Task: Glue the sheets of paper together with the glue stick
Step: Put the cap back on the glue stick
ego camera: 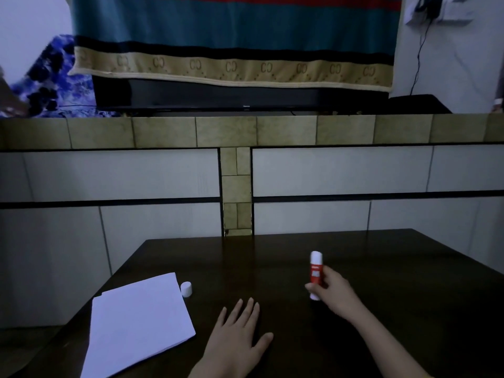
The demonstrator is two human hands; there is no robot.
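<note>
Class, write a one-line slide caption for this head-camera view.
Right hand holds uncapped glue stick upright; cap beside paper sheets.

Both forearms are bare, with no sleeve in sight; the left hand [240, 334] and right hand [334, 293] seemingly carry no rings in the dim light.

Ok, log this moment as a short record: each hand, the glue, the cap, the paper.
right hand: grips the upright red-and-white glue stick above the dark wooden table
left hand: fingers straight, flat on the table, holding nothing
small white cap: off the stick, on the table beside the paper's far corner
white paper sheets: stacked at the left, untouched by either hand
</note>
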